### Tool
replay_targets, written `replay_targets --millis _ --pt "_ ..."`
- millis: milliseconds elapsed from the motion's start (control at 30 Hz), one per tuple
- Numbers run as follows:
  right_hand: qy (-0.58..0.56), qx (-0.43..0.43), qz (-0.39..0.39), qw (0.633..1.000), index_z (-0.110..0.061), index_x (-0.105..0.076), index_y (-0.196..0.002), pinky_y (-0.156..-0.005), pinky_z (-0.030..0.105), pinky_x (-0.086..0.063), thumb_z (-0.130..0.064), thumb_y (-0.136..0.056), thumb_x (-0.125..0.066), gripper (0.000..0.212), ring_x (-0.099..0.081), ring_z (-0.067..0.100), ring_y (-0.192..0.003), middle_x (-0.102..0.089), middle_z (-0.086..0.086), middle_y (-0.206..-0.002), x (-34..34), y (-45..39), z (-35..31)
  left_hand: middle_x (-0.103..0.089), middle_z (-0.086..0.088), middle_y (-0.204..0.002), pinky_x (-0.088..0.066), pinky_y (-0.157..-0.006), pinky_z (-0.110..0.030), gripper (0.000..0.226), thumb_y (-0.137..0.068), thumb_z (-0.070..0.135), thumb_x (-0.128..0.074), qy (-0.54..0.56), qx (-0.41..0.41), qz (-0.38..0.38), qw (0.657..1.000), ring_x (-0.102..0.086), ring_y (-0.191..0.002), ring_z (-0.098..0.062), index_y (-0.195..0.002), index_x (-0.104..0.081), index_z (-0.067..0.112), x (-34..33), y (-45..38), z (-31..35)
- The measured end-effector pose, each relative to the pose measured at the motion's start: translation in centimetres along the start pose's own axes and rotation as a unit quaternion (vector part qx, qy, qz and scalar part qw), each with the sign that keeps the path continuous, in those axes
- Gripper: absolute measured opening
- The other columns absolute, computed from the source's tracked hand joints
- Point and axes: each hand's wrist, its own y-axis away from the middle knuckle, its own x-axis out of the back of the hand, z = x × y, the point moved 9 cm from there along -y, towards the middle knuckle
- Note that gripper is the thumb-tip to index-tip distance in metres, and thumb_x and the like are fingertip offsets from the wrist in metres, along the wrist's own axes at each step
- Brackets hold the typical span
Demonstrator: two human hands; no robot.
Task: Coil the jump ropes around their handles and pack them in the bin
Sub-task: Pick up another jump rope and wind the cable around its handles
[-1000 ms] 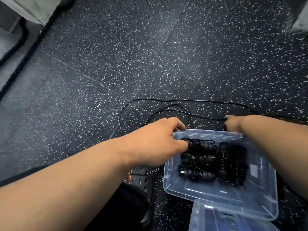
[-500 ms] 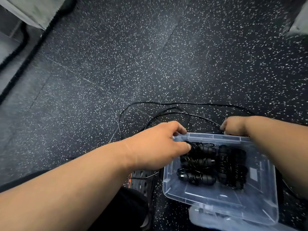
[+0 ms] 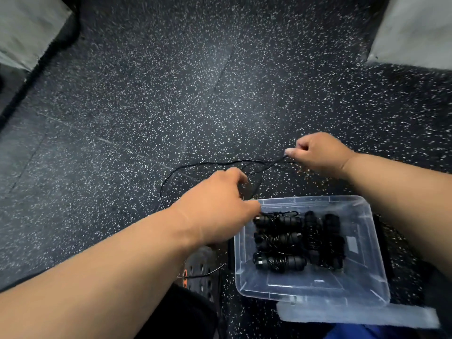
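Note:
A clear plastic bin [image 3: 367,243] sits on the speckled floor at the lower right. Inside lie several black jump ropes [image 3: 281,263] coiled around their handles. A loose thin black rope [image 3: 195,166] loops over the floor beyond the bin. My right hand [image 3: 318,152] pinches this rope's strands above the bin's far edge. My left hand [image 3: 215,211] hovers at the bin's far left corner with fingers curled; what it grips is hidden by the hand itself.
The bin's clear lid [image 3: 354,314] lies under its near edge. A black perforated shoe [image 3: 200,267] with an orange mark sits left of the bin. Pale wall bases stand at the top left [image 3: 24,28] and top right [image 3: 415,33].
My right hand has lifted away from the bin's far rim, pulling the loose rope up and forward. My left hand has shifted slightly outward from the bin's corner.

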Motion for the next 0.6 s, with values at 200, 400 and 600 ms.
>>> replay_targets --millis 200,400,600 --pt "-0.27 0.079 0.127 0.951 -0.024 -0.068 -0.07 -0.073 0.028 -0.045 -0.052 -0.088 -0.07 0.033 -0.055 0.007 -0.071 -0.064 -0.014 -0.077 8.6 9.5 -9.0 -0.041 0.007 -0.149 -0.045 -0.05 -0.019 0.105 -0.072 0.068 -0.075 0.068 -0.042 0.071 0.994 -0.063 -0.07 -0.001 -0.16 -0.023 0.044 2.2 0.9 0.4" --pt "-0.574 0.157 0.057 0.801 -0.02 -0.062 -0.083 -0.099 0.036 -0.04 -0.025 -0.099 -0.055 0.018 -0.062 0.026 -0.121 -0.074 0.015 -0.123 10.9 19.7 -20.4 -0.015 0.011 -0.171 -0.02 -0.12 -0.04 0.138 -0.048 0.085 -0.087 0.179 -0.121 0.073 0.974 -0.039 -0.146 -0.021 -0.158 -0.009 0.056 1.9 4.4 2.1" --pt "-0.639 0.204 0.014 0.742 -0.02 -0.053 -0.051 -0.104 0.037 -0.034 -0.031 -0.104 -0.044 0.054 -0.06 0.029 -0.121 -0.072 0.013 -0.12 14.4 29.7 -30.2 -0.02 0.008 -0.171 -0.022 -0.124 -0.028 0.131 -0.058 0.086 -0.079 0.2 -0.259 0.107 0.939 -0.027 -0.153 -0.01 -0.164 -0.014 0.044 1.4 11.1 7.1"
